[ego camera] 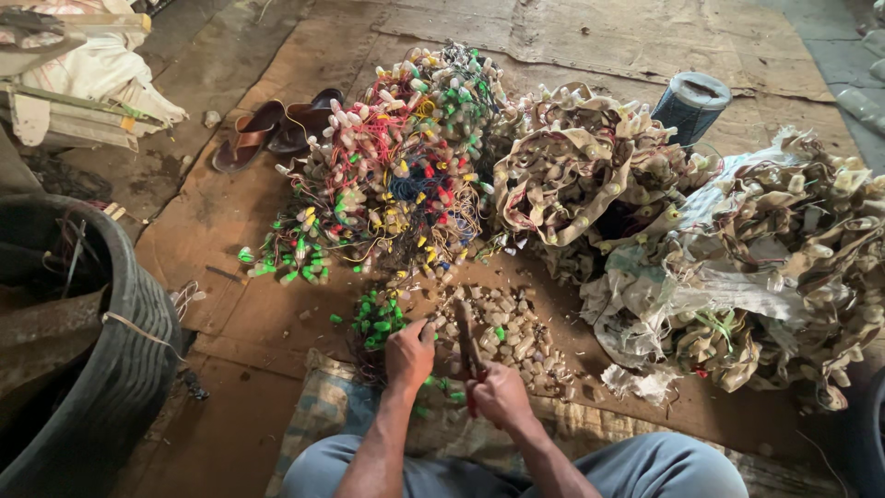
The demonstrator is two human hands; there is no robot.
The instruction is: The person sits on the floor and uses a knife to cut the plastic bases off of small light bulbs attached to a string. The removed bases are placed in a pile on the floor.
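Left hand point(408, 353) closed down on green-capped wires point(373, 320), pinned to the floor mat point(323, 410). Right hand point(499, 395) gripped tight around red-handled cutters point(469, 355), blades pointed at loose cut bulbs point(512, 332). Better kept: strands taut, fingers back from the blades, cuts close to each cap.

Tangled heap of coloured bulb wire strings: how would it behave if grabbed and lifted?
The coloured wire heap is probably floppy: thin wires sag in loops. Likely snags and drags neighbouring strands, since everything is intertwined. Small bulbs look light, possibly brittle.
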